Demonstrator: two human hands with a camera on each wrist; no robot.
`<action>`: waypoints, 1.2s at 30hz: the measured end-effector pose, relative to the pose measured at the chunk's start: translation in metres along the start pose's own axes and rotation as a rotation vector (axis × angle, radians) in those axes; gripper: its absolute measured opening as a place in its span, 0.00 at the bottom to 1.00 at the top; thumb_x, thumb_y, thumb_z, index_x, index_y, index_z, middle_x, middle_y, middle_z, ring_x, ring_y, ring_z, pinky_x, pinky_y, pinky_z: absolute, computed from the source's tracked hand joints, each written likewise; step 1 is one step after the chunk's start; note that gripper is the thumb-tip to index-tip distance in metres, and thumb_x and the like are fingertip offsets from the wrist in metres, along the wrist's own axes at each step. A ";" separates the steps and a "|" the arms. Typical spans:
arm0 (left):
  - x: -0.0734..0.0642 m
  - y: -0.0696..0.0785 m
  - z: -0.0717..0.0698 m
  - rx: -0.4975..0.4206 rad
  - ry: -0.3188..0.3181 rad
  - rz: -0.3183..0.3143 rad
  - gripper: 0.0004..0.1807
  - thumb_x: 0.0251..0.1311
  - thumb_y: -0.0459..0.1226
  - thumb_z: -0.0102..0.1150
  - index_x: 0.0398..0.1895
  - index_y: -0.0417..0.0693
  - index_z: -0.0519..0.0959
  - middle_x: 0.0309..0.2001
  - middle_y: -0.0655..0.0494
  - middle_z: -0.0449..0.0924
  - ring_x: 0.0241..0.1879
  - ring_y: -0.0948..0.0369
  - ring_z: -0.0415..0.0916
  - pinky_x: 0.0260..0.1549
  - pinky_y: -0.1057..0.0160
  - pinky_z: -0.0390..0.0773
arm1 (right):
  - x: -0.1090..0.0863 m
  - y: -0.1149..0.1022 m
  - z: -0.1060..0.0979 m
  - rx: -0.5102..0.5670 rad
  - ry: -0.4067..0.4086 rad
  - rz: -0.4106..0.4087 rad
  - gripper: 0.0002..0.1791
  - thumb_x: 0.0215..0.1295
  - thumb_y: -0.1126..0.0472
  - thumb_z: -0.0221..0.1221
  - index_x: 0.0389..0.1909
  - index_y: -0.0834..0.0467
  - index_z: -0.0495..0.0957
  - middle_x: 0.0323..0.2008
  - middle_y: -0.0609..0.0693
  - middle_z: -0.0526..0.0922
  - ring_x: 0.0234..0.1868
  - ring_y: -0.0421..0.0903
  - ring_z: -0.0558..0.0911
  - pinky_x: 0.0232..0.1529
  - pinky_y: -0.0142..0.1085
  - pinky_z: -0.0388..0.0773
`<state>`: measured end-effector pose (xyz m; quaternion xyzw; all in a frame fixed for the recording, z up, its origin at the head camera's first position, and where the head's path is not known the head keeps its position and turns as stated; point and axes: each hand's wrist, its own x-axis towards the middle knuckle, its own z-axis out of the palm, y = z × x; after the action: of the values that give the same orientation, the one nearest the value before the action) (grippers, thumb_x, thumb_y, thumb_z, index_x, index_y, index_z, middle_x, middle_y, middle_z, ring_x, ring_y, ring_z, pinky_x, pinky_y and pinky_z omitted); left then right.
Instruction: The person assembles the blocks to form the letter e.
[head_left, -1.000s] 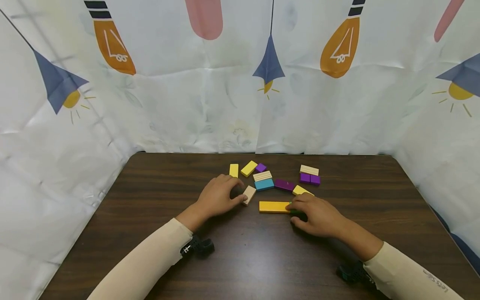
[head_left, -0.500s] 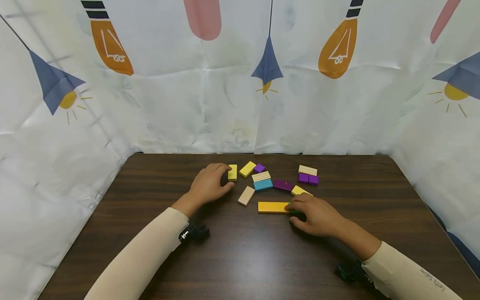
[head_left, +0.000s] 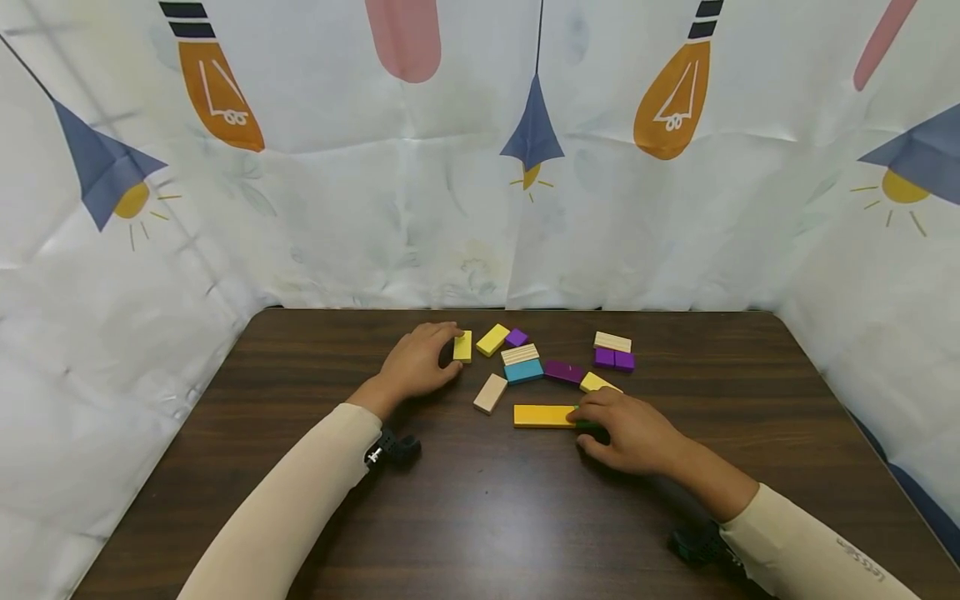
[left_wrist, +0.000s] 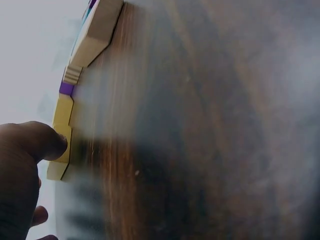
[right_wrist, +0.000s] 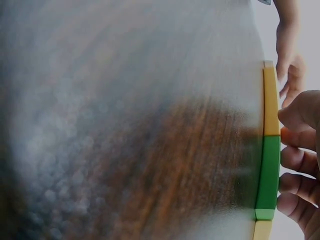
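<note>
In the head view, my left hand (head_left: 412,365) is at the left end of the blocks. Its index fingertip touches the top of a small yellow block (head_left: 464,349), and its thumb lies by the near corner. The left wrist view has this thumb (left_wrist: 52,142) in front of yellow blocks. My right hand (head_left: 633,429) rests with bent, relaxed fingers over a green block (head_left: 588,423), which it mostly hides. That green block lies end to end with a long orange-yellow block (head_left: 542,417). Seen from the right wrist, several fingertips line up along the green block (right_wrist: 269,172).
Between the hands lie a pale wooden block (head_left: 491,394), a blue block (head_left: 523,372), a dark purple block (head_left: 563,372) and another yellow block (head_left: 597,382). Farther back are a yellow block (head_left: 492,340) and small purple block (head_left: 516,337). Two purple blocks (head_left: 614,359) adjoin a striped wooden one.
My left hand has left the pale wooden block and moved left and away to the small yellow block. My right hand stays over the green block. The camera view has shifted slightly.
</note>
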<state>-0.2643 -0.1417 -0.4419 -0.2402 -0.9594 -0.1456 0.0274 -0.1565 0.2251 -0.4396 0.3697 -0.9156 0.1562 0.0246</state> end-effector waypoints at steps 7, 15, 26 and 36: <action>0.005 -0.002 0.000 0.017 -0.029 0.013 0.27 0.67 0.43 0.62 0.68 0.47 0.75 0.72 0.46 0.68 0.71 0.44 0.64 0.64 0.38 0.66 | 0.000 0.000 0.000 -0.002 -0.004 0.000 0.16 0.66 0.53 0.67 0.53 0.51 0.85 0.49 0.44 0.81 0.49 0.43 0.79 0.48 0.45 0.82; 0.004 -0.004 -0.001 0.024 -0.028 0.013 0.25 0.67 0.44 0.64 0.65 0.47 0.78 0.68 0.47 0.74 0.69 0.45 0.66 0.64 0.39 0.67 | 0.001 0.000 0.000 -0.003 -0.006 0.002 0.16 0.66 0.52 0.67 0.53 0.51 0.85 0.49 0.44 0.81 0.50 0.43 0.79 0.48 0.45 0.82; -0.006 -0.006 -0.003 -0.013 0.015 0.034 0.23 0.62 0.48 0.69 0.57 0.47 0.82 0.59 0.49 0.80 0.64 0.47 0.70 0.61 0.41 0.69 | 0.000 -0.001 0.000 -0.005 -0.009 0.009 0.17 0.66 0.52 0.67 0.54 0.51 0.85 0.49 0.44 0.81 0.50 0.43 0.80 0.47 0.45 0.82; -0.022 -0.001 -0.008 -0.051 0.063 0.103 0.24 0.58 0.48 0.72 0.54 0.45 0.83 0.55 0.51 0.82 0.60 0.49 0.73 0.59 0.43 0.72 | 0.000 -0.002 0.000 -0.013 -0.007 0.004 0.17 0.66 0.53 0.67 0.54 0.51 0.85 0.48 0.44 0.81 0.48 0.42 0.79 0.46 0.44 0.82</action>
<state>-0.2457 -0.1547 -0.4367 -0.2853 -0.9403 -0.1759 0.0587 -0.1556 0.2238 -0.4388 0.3681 -0.9175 0.1490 0.0234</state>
